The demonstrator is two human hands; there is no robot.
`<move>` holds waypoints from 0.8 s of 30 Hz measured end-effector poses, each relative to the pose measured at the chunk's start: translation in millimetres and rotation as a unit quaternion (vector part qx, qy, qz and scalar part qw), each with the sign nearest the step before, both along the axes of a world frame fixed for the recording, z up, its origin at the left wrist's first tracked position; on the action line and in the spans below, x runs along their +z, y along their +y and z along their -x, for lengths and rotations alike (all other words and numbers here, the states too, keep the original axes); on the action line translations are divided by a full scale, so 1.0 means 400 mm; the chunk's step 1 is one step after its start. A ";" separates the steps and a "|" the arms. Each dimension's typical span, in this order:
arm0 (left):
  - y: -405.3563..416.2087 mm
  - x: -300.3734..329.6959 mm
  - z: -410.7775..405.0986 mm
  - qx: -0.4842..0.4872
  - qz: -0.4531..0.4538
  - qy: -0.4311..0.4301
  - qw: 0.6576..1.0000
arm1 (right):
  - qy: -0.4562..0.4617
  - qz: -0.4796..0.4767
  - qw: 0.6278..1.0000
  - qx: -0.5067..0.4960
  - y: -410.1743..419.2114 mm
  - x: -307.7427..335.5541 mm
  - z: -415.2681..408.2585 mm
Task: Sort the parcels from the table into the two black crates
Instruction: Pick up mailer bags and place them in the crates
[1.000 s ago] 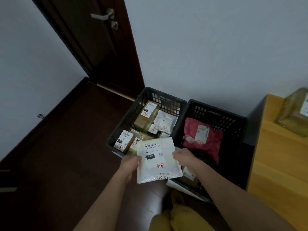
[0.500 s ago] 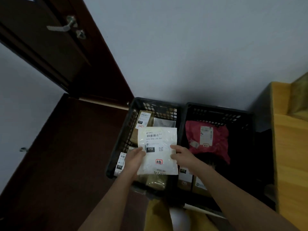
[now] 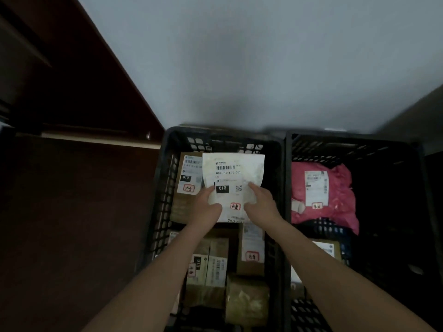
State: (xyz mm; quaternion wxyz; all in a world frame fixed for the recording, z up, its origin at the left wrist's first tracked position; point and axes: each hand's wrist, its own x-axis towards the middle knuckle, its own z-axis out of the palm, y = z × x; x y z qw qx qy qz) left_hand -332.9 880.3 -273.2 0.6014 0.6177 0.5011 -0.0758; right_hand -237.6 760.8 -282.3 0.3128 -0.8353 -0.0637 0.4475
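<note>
The step in hand looked like setting a white parcel (image 3: 233, 185) down into the left black crate (image 3: 160, 202), and doing it well would have meant lowering it flat, label up, onto the boxes already there rather than dropping it from above, then letting both sides go together so it did not slide toward the crate wall. The left hand (image 3: 208, 204) pinched the parcel's near left edge, thumb on top and fingers tucked beneath; the right hand (image 3: 260, 203) gripped the near right edge in the same way, so neither hand was free. From the left hand the parcel spread toward one o'clock, and from the right hand toward eleven o'clock, its far edge close to the crate's back wall at twelve. It was held over the far half of the left crate, overlapping a brown box (image 3: 185, 188) with a matching "010" label at its nine o'clock; whether it already touched that box could not be told. More brown boxes (image 3: 208, 267) filled the near half of the crate at six o'clock, under the forearms. The right black crate (image 3: 407, 154) stood just beside at three o'clock and held a pink parcel (image 3: 335, 195) with a different stamp, which suggested the left crate was the proper one.
</note>
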 end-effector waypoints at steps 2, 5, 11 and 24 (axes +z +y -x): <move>0.005 -0.064 -0.025 -0.029 -0.004 -0.010 1.000 | -0.011 0.013 1.000 -0.003 0.012 -0.064 -0.011; 0.009 -0.151 -0.049 -0.084 -0.013 -0.003 0.996 | -0.017 0.043 0.999 0.005 0.015 -0.152 -0.024; 0.022 -0.277 -0.076 -0.178 -0.039 0.043 0.982 | -0.013 0.078 0.995 0.064 0.035 -0.258 -0.036; -0.016 -0.207 0.031 -0.297 -0.205 0.025 0.932 | -0.086 0.051 0.982 0.160 -0.022 -0.129 0.026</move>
